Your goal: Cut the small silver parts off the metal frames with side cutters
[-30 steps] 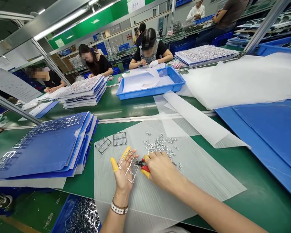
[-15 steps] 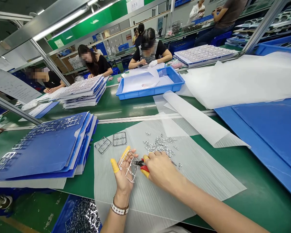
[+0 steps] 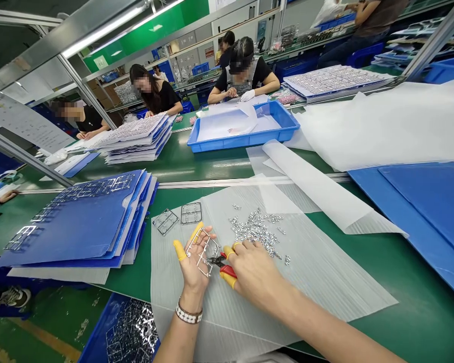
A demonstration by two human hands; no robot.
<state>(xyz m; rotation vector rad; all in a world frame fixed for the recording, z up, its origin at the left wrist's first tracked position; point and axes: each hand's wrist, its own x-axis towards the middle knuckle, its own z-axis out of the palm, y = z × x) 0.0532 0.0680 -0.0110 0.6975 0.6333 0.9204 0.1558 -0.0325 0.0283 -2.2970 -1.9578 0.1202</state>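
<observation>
**Left hand (image 3: 192, 269) open under a metal frame, cutters at its edge**

Your left hand is open with the fingers spread, and a small metal frame (image 3: 203, 266) rests across it, in front of you at the middle of the sheet. No firm pinch shows. Your right hand (image 3: 252, 275) is closed around red-handled side cutters (image 3: 229, 271), their dark tips touching or just beside the frame's right edge.

The main risk is those tips working so near your left fingers: a slip could nip the yellow finger cots (image 3: 179, 250) or the skin beneath. With the frame so lightly held, it could also tip or slide off your hand. Cut pieces could spring loose too. The heap of small silver parts (image 3: 255, 229) lies at 1 o'clock, just past your right knuckles, so a careless sweep of that hand could scatter it across the ribbed plastic sheet (image 3: 325, 282). Two more metal frames (image 3: 165, 222) lie at 11 o'clock.
</observation>
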